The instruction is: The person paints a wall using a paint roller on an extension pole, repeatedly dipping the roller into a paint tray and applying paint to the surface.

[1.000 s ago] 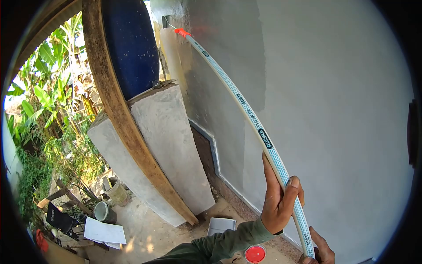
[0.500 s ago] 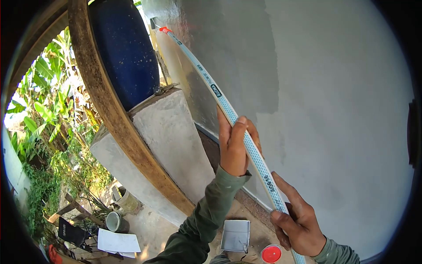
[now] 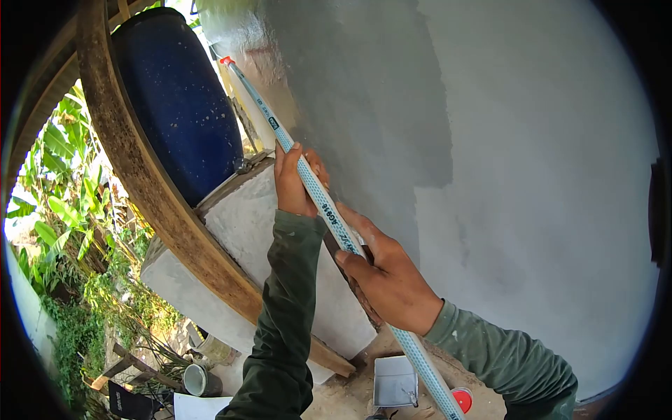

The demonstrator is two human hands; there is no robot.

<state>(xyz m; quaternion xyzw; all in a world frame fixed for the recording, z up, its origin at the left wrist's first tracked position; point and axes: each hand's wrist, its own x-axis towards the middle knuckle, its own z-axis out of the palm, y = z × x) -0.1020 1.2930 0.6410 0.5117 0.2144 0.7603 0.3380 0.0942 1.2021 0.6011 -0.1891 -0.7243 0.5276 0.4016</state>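
Observation:
A long white pole (image 3: 316, 185) with a blue pattern and a red tip (image 3: 226, 61) slants from the lower right to the upper left, along the wall. My left hand (image 3: 297, 176) is wrapped round it about midway. Lower down, my right hand (image 3: 392, 276) grips the same pole with its thumb across the top. The pole's far end is near the wall by the blue barrel; whatever is fitted beyond the red tip is too small to make out. The wall (image 3: 532, 175) is light grey at right, with a darker grey patch (image 3: 364, 91) at left.
The blue barrel (image 3: 178, 105) stands on a grey block (image 3: 245, 210) at left. A curved wooden beam (image 3: 161, 189) crosses before it. On the ground are a paint tray (image 3: 395, 381), a red-topped can (image 3: 462, 400) and a bucket (image 3: 201, 380). Plants (image 3: 70, 210) grow outside.
Both hands have moved up and to the left with the pole, the right hand farther than the left. The red tip now shows lower and farther left, and the view has shifted slightly.

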